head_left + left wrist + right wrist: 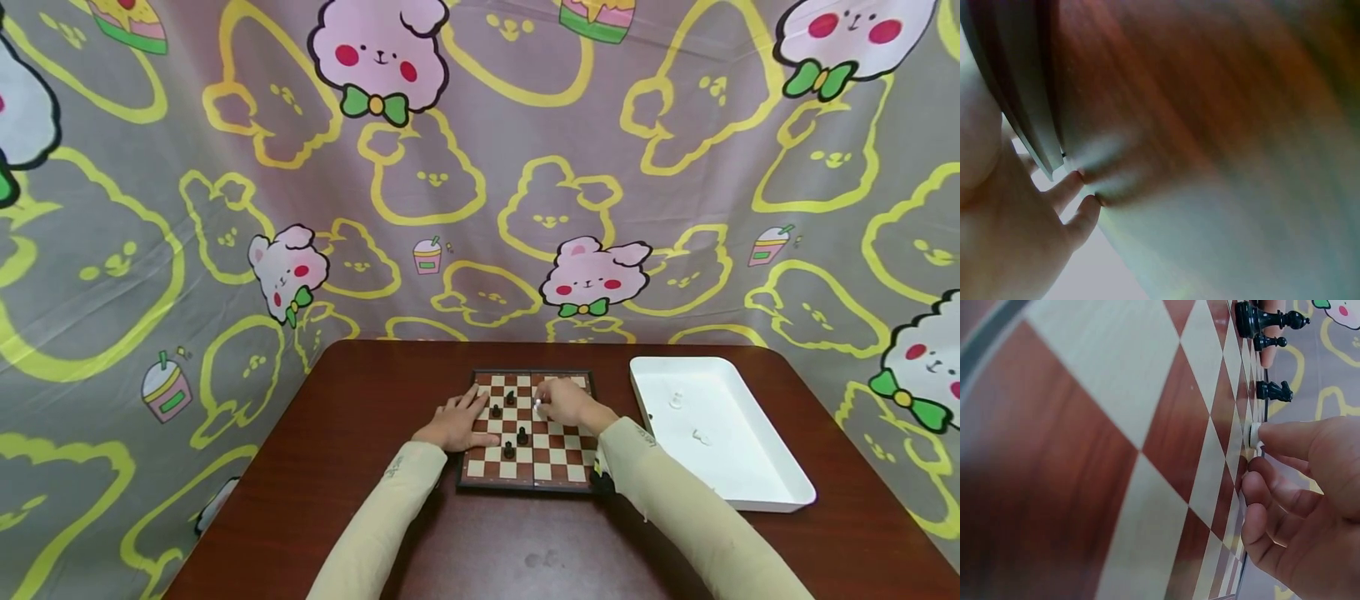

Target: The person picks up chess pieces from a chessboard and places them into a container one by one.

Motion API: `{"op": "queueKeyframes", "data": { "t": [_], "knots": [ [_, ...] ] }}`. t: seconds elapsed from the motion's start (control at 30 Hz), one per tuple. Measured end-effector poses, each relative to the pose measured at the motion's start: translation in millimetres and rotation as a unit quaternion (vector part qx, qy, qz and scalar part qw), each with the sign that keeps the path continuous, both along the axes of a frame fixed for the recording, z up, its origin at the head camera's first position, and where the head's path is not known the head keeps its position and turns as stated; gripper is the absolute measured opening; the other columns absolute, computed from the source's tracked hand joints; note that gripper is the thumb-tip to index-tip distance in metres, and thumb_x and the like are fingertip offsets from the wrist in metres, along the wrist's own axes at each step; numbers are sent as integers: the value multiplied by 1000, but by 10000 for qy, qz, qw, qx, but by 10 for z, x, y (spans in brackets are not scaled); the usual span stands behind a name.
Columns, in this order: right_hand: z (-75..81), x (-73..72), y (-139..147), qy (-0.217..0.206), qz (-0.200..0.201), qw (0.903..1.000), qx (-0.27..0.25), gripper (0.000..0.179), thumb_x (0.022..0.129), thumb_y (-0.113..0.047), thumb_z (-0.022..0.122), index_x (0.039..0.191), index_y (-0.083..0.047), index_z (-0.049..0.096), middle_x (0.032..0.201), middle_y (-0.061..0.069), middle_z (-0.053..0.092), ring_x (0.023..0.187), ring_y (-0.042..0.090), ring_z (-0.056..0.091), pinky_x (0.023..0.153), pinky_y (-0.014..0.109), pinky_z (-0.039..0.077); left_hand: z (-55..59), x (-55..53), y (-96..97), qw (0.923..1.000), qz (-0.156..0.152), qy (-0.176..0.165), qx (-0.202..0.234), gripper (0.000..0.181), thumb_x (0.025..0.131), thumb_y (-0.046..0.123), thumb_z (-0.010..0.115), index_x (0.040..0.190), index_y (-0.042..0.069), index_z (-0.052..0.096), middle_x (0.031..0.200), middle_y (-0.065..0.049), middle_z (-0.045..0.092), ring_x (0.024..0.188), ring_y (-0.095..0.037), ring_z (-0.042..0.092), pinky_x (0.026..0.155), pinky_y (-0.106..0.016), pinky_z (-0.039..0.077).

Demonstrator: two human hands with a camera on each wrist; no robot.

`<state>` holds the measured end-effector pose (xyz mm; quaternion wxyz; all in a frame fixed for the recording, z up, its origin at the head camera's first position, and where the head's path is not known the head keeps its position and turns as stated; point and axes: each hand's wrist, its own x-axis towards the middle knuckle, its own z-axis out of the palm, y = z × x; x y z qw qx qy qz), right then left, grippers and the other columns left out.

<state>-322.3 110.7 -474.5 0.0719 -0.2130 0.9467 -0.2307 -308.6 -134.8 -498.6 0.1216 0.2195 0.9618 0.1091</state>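
The left hand (452, 423) lay spread on the board (558, 456), lower centre of the frame; the right hand (567, 401) pinched a white piece (1254, 434), right of centre. The board looked stiff; the piece seemed light, slick, best held by its sides.
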Motion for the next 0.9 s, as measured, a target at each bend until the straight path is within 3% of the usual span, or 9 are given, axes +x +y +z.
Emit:
{"op": "queueKeyframes", "data": {
  "t": [0.37,0.6,0.9],
  "knots": [
    [75,99,164,-1,77,9999,-133,8,95,-14,58,91,-13,65,73,-5,59,55,12,47,54,30,39,35,-5,6,10000,-21,40,-25,94,83,69,51,154,21,15,159,-7,3,137,-39,21,104,-59,24],
    [160,174,347,254,174,9992,-243,7,93,-11,59,91,-9,65,76,-4,58,57,12,47,55,30,41,32,-6,-5,10000,-66,55,-50,93,84,69,50,154,20,14,159,-7,2,137,-39,22,104,-59,24],
    [194,261,567,33,-76,9992,-386,5,92,-11,61,91,-9,65,80,-1,60,59,14,50,54,31,42,23,24,10,10000,-1,-3,-10,92,84,68,52,154,21,14,159,-6,2,137,-39,21,104,-59,23]
  ]
}}
